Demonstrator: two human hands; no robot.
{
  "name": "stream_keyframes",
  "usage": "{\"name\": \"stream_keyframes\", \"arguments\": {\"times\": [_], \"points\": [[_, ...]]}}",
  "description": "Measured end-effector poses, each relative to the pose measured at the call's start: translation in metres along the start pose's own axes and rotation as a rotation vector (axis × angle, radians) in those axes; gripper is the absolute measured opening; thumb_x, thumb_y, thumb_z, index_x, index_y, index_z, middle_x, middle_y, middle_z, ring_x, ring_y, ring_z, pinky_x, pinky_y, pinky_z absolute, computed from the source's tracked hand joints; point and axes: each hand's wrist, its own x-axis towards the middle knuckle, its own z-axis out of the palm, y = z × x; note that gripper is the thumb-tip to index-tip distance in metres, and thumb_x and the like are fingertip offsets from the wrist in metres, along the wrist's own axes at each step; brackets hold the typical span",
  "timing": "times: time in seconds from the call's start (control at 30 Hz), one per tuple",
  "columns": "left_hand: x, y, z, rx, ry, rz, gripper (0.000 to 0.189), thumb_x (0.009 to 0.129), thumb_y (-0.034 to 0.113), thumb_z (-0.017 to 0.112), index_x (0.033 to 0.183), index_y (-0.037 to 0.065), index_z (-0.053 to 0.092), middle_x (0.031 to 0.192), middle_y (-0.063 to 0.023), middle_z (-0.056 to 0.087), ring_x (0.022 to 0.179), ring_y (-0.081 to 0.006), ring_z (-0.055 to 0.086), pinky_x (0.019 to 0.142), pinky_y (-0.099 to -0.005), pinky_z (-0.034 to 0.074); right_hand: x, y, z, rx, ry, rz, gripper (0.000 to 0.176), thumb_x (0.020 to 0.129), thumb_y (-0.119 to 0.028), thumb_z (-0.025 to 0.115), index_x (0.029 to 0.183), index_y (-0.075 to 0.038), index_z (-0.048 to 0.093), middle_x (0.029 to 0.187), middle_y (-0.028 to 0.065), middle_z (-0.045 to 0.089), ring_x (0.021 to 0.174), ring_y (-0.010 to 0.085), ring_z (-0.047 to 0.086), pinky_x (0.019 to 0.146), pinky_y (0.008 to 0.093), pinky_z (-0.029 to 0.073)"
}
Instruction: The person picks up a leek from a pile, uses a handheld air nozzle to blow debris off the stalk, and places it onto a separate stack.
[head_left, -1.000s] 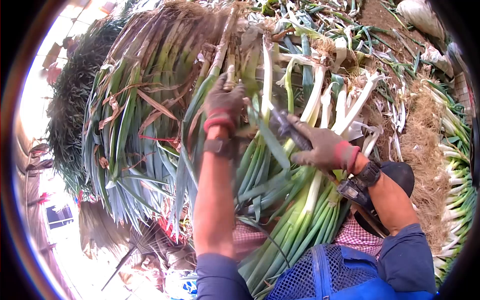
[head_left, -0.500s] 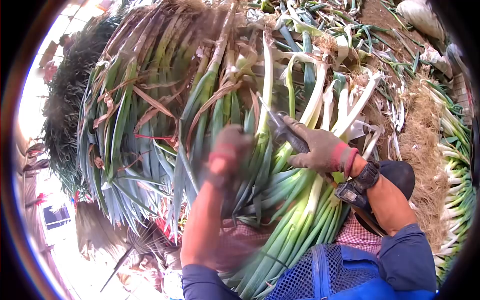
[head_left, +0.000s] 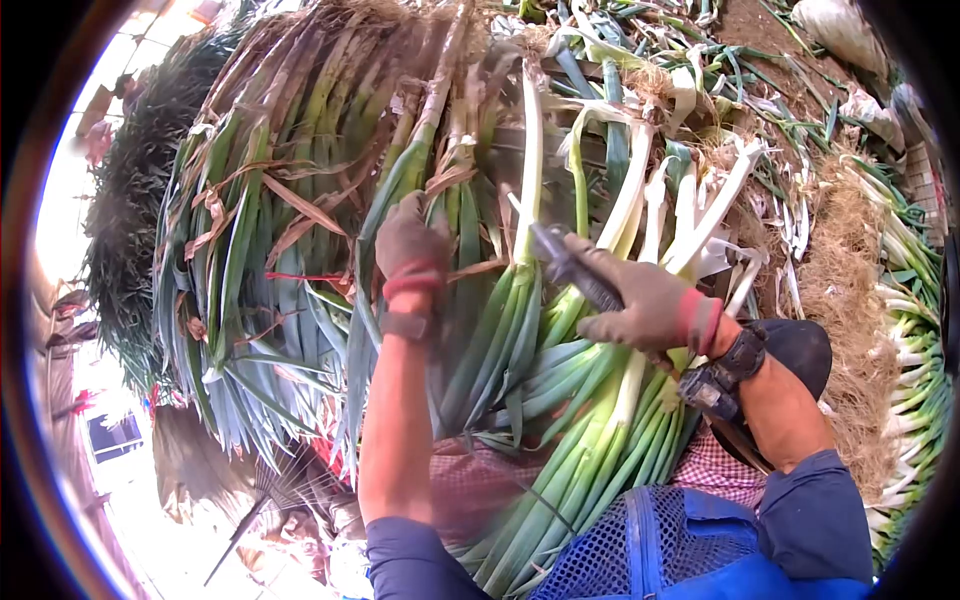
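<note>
My left hand [head_left: 410,243], in a brown glove with a red cuff, is at the pile of long green onions [head_left: 310,130]. Its fingers curl down round a green onion [head_left: 408,170] and are partly hidden by the back of the hand. My right hand [head_left: 640,295], gloved the same way, is closed on a dark tool with a slim tip that looks like an air blow gun [head_left: 575,268]. The tip is close to a green onion with a bared white stem [head_left: 530,150]. Several peeled green onions [head_left: 600,420] lie across my lap under the right hand.
Loose leaves and peelings [head_left: 790,110] litter the ground at the upper right. A band of cut roots [head_left: 840,300] lies at the right, beside a row of white-stemmed green onions [head_left: 910,380]. A rake-like tool [head_left: 250,510] lies at the lower left.
My left hand has moved up and slightly left onto the pile and its blur has lessened. My right hand has shifted slightly, still holding the blow gun.
</note>
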Motion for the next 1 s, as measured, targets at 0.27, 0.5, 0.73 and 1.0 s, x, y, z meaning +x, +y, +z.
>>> {"name": "stream_keyframes", "arguments": {"times": [0.27, 0.5, 0.73, 1.0], "points": [[0.018, 0.035, 0.010, 0.381, -0.322, -0.187, 0.085, 0.073, 0.048, 0.095, 0.139, 0.004, 0.065, 0.120, -0.0222, 0.078, 0.113, -0.0375, 0.076, 0.100, -0.0455, 0.061, 0.022, -0.025, 0.017, -0.131, -0.035, -0.032, 0.108, 0.089, -0.046, 0.081, 0.175, -0.013, 0.025, 0.111, 0.0268, 0.076, 0.101, 0.0424, 0.076, 0.095, 0.0461, 0.058], [-0.026, 0.007, -0.014, 0.206, -0.600, -0.108, 0.058, 0.072, 0.036, 0.093, 0.112, -0.002, 0.076, 0.104, -0.0224, 0.080, 0.096, -0.0319, 0.079, 0.087, -0.0399, 0.062, 0.005, -0.025, 0.008, -0.093, -0.035, 0.077, 0.113, 0.088, -0.049, 0.083, 0.176, -0.016, 0.021, 0.130, 0.0322, 0.071, 0.112, 0.0467, 0.074, 0.103, 0.0457, 0.055], [-0.090, -0.059, -0.009, -0.400, -0.488, -0.230, 0.041, 0.088, 0.028, 0.087, 0.113, -0.004, 0.080, 0.087, -0.0154, 0.079, 0.078, -0.0205, 0.073, 0.074, -0.0348, 0.057, -0.008, -0.038, 0.031, -0.105, -0.130, 0.113, 0.111, 0.091, -0.050, 0.080, 0.177, -0.017, 0.018, 0.122, 0.0299, 0.072, 0.107, 0.0439, 0.075, 0.100, 0.0469, 0.057], [-0.083, -0.030, -0.022, -0.008, -0.446, -0.227, 0.044, 0.095, 0.042, 0.076, 0.115, 0.002, 0.079, 0.100, -0.0231, 0.079, 0.090, -0.0399, 0.075, 0.084, -0.0475, 0.056, 0.036, -0.043, 0.037, -0.156, -0.026, 0.160, 0.107, 0.092, -0.044, 0.080, 0.176, -0.016, 0.020, 0.103, 0.0255, 0.077, 0.097, 0.0454, 0.076, 0.092, 0.0499, 0.060]]}}
